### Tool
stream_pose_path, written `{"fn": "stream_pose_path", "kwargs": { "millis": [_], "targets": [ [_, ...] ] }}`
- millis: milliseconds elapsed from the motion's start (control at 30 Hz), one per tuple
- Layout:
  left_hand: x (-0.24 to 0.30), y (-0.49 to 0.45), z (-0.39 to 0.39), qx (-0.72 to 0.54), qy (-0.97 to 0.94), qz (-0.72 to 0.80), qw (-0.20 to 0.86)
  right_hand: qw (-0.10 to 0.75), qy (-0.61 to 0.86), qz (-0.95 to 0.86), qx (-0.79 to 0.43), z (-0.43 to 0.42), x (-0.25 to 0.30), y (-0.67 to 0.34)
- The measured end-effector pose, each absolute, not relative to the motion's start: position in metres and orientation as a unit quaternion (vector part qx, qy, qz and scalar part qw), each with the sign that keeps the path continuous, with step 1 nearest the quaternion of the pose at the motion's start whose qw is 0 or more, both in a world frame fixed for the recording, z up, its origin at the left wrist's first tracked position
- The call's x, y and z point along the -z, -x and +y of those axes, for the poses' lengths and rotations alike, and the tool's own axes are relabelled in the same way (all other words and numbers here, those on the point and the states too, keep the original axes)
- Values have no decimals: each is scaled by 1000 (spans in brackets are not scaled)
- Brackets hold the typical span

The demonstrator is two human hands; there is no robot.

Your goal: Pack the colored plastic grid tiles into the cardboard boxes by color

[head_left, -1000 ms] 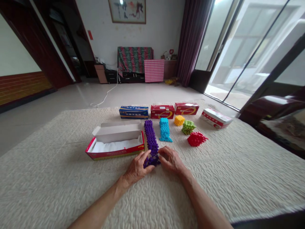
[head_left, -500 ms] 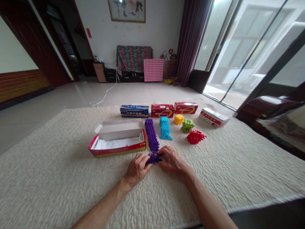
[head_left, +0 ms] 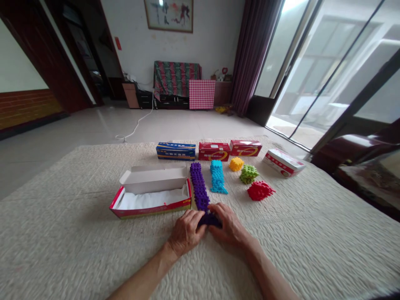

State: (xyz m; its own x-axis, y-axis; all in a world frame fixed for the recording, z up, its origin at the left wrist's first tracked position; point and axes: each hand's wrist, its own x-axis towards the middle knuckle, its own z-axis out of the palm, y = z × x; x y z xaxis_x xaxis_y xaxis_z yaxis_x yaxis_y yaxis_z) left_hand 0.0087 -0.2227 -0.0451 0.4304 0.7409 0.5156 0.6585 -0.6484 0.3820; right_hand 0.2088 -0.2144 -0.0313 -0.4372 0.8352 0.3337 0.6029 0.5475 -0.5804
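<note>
One purple piece (head_left: 210,220) | left hand (head_left: 186,229): pinching its 9 o'clock end | right hand (head_left: 230,227): pinching its 3 o'clock end | purple strip (head_left: 198,184): 12 o'clock | open box (head_left: 150,211): 10 o'clock

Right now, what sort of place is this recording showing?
Probably a home's living room: a rectangular framed picture on the pale wall, a long purple fabric curtain, and a red-and-white checked cloth.

Framed picture (head_left: 170,16) on wall (head_left: 212,46), purple curtain (head_left: 250,54) beside glass door (head_left: 277,60)
</note>
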Motion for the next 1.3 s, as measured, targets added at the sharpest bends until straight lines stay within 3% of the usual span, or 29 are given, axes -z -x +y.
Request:
{"fn": "stream_pose_path", "kwargs": {
  "millis": [633,1300],
  "targets": [
    [43,-1,-218,-386,-813,387,199,244,448,-839,-186,-217,25,-198],
    [47,-1,-213,-418,-793,391,209,230,530,-805,-136,-212,25,-242]
  ]
}}
